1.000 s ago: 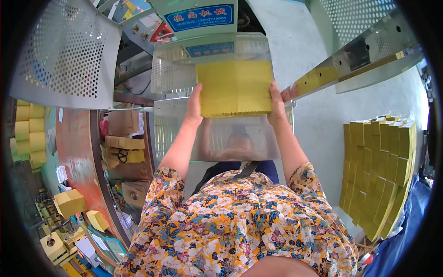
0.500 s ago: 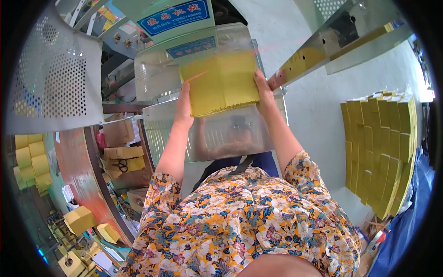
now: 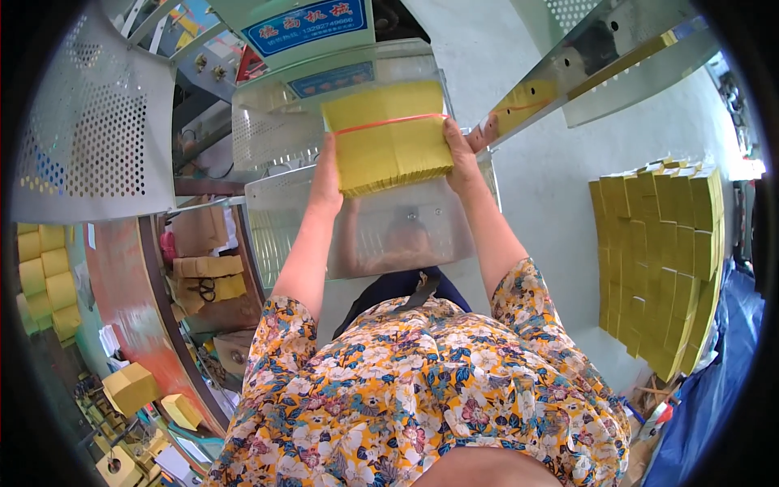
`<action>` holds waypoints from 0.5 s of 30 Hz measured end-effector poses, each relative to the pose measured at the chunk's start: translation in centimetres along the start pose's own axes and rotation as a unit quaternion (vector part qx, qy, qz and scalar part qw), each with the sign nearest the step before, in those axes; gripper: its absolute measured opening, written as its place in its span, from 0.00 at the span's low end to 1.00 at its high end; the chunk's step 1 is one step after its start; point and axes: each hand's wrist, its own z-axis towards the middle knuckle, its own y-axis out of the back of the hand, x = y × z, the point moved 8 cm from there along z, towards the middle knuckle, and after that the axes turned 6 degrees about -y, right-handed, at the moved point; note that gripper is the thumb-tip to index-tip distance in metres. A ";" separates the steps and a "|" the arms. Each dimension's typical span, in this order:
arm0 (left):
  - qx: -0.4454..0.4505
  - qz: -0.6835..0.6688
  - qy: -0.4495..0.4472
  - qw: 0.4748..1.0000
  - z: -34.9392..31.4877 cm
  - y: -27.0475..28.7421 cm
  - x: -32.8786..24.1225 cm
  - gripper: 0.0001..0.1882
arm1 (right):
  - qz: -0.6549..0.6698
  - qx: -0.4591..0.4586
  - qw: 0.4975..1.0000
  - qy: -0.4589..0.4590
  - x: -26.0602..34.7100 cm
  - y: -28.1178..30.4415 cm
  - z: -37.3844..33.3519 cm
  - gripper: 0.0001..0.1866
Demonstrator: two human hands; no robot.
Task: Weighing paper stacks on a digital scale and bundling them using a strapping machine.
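Note:
Between my hands is a thick stack of yellow paper (image 3: 393,158), with a red band (image 3: 389,122) running straight across its top. My left hand (image 3: 327,177) presses the stack's left side, thumb pointing up along it. On the right edge my right hand (image 3: 461,158) grips, its thumb near the end of the band. Both hands are closed on the stack, though the fingers underneath are hidden. Below it lies a shiny metal tray (image 3: 381,235), and behind it a clear sheet (image 3: 268,122) belongs to the machine.
A tall pile of yellow paper stacks (image 3: 657,268) stands at the right by a blue tarp (image 3: 722,349). At upper right a metal bar (image 3: 560,81) slants inward. A perforated panel (image 3: 97,122) hangs at left. Scissors (image 3: 201,288) lie on a shelf below it.
The red band, a loose short streak before, now lies stretched across the whole stack. The stack and my hands have shifted slightly.

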 end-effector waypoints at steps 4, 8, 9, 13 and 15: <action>-0.015 0.003 -0.002 1.000 0.1 0.6 -0.4 0.38 | -0.035 -0.089 0.993 0.070 -1.0 1.7 1.1 0.39; -0.001 0.003 -0.003 1.000 0.6 2.1 -1.1 0.38 | -0.114 -0.109 0.980 0.120 -1.3 1.1 1.7 0.40; -0.002 0.005 -0.007 1.000 0.7 2.5 -1.1 0.38 | -0.174 -0.075 0.977 0.099 -1.8 0.5 2.0 0.45; -0.038 -0.005 0.006 0.999 0.1 4.8 -1.4 0.36 | -0.171 -0.062 0.977 0.114 -1.9 -2.1 1.1 0.46; -0.055 -0.009 0.012 0.998 -0.6 5.5 -1.4 0.35 | -0.190 -0.078 0.972 0.117 -2.2 -2.5 0.9 0.43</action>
